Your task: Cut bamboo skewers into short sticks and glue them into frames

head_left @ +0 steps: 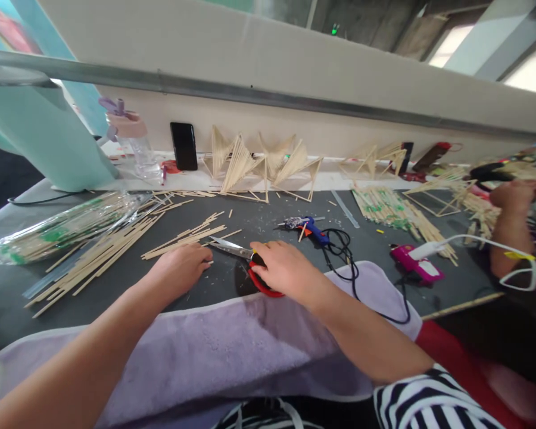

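Note:
My right hand (288,268) is closed around the handles of a pair of scissors (232,248) with red and black grips. The blades point left, almost together, toward my left hand (181,271). That hand has its fingers curled in a pinch, and a pale end of a wooden stick (209,262) shows at its fingertips; the rest is hidden. Just behind my left hand lies a small pile of thin wooden sticks (192,235). A blue glue gun (312,229) with a black cord rests beyond my right hand.
Stick frames (245,167) stand along the wall beside a phone (184,146) and a bottle (134,143). Bagged sticks (71,226) lie left, more bundles (384,208) right. A magenta power adapter (415,262) sits near another person's arm (511,232). A lilac cloth (232,351) covers the front edge.

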`<move>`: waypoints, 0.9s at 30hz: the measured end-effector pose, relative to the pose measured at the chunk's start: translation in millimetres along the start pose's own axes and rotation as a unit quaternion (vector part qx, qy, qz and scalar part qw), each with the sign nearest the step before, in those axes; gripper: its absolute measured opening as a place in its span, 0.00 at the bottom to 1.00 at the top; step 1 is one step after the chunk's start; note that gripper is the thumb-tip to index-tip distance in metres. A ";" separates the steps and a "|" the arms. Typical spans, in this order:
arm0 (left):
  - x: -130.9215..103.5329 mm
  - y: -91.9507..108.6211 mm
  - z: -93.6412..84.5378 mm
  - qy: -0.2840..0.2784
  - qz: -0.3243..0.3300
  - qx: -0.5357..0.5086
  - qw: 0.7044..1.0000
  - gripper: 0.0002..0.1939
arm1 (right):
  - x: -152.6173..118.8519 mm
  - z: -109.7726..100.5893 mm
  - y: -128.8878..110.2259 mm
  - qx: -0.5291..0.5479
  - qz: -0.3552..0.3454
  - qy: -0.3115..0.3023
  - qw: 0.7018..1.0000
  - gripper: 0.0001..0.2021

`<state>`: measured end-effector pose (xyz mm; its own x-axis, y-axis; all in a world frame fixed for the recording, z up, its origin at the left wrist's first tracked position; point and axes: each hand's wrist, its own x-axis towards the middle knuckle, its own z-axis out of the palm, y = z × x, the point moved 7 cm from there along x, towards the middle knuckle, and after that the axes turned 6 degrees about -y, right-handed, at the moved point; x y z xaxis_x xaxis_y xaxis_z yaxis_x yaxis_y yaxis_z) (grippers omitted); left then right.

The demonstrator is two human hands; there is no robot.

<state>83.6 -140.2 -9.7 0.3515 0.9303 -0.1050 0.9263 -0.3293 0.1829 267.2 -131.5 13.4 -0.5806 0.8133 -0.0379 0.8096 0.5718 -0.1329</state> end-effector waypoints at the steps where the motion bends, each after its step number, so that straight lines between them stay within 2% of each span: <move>1: 0.3 -2.1 -0.7 0.007 -0.006 -0.003 1.000 0.15 | 3.6 -9.4 9.3 0.019 0.009 0.005 1.000 0.18; 2: 0.5 -4.0 -1.9 0.017 -0.013 -0.005 1.000 0.15 | 9.5 -19.6 24.5 0.046 0.027 0.007 0.999 0.16; 4: 0.6 -6.5 -5.4 0.042 -0.027 -0.001 0.999 0.16 | 26.3 -47.9 72.6 0.096 0.091 0.053 0.990 0.14; 6: 0.4 -6.4 -9.5 0.065 -0.032 0.011 0.997 0.18 | 43.7 -84.5 134.2 0.119 0.162 0.172 0.964 0.13; 8: -0.3 -4.7 -13.4 0.084 -0.028 0.019 0.996 0.19 | 62.1 -107.1 195.4 0.165 0.225 0.247 0.928 0.16; 10: -1.3 -3.1 -17.4 0.108 -0.022 0.019 0.994 0.20 | 81.2 -110.5 245.8 0.242 0.282 0.257 0.892 0.22; 12: -2.3 -2.2 -20.2 0.132 -0.015 0.011 0.991 0.19 | 98.4 -105.2 275.7 0.297 0.306 0.250 0.869 0.26; 16: -1.8 -2.3 -17.7 0.137 -0.010 -0.002 0.990 0.19 | 122.9 -94.2 292.9 0.348 0.296 0.249 0.854 0.27; 20: 0.1 -1.2 -12.6 0.120 -0.002 -0.008 0.993 0.19 | 137.3 -94.5 296.7 0.384 0.269 0.271 0.841 0.18; 24: 0.0 -1.1 -11.5 0.125 0.005 -0.011 0.992 0.19 | 138.2 -100.2 301.3 0.390 0.280 0.290 0.828 0.14; 27: -0.5 -2.1 -11.3 0.128 0.004 -0.009 0.992 0.19 | 129.3 -113.5 298.4 0.378 0.265 0.319 0.828 0.15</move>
<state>79.9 -138.1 1.0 0.3106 0.9391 0.1470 0.9205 -0.3358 0.1999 443.5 156.5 81.2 0.1974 0.9575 0.2101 0.5112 0.0823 -0.8555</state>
